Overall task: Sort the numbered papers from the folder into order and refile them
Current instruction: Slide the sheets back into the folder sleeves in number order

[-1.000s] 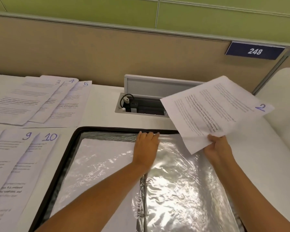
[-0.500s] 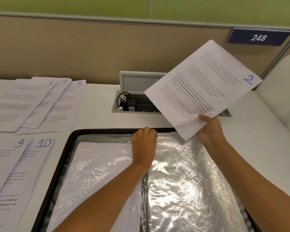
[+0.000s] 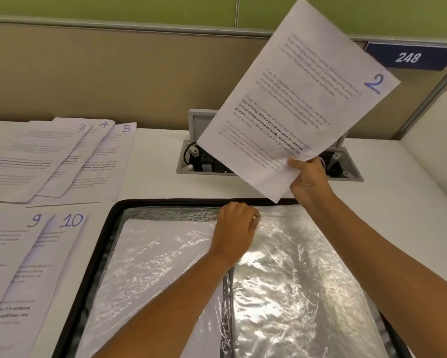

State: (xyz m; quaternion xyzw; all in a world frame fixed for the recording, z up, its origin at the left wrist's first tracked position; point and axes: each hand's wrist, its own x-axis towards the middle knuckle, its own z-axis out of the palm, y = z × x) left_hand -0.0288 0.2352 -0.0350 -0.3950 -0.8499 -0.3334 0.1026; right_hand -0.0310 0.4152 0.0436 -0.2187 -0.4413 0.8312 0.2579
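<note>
The right hand (image 3: 309, 180) is raised above the far edge of the folder (image 3: 113, 215), thumb on the near face and fingers curled behind, pinching the bottom corner of the sheet marked 2 (image 3: 302, 99). The sheet stands tilted in the air, its top corner high against the partition (image 3: 113, 73) and its lower part in front of the open cable box (image 3: 346, 171) sunk in the desk (image 3: 155, 161). The left hand (image 3: 236, 233) reaches in from below with the forearm lying across the folder's spine; its fingers are curled at the top edge of the right-hand plastic sleeve (image 3: 307, 280), apparently pinching that edge, though the fingertips are mostly hidden.

The folder lies open, black-rimmed, both crinkled clear sleeves facing up; the left sleeve (image 3: 152, 267) holds a white sheet. A strip of bare desk runs between the folder's far rim and the cable box, and more bare surface lies to the right of the folder.

To the left, overlapping sheets fan out on the desk, well apart from the hands: 3 (image 3: 31, 156), 4 (image 3: 88, 140) and 5 (image 3: 106, 164) in the far row, 9 (image 3: 10, 254) and 10 (image 3: 44, 280) in the near row, each numbered by hand in blue at its top right corner. A blue plate (image 3: 411, 56) on the partition reads 248
</note>
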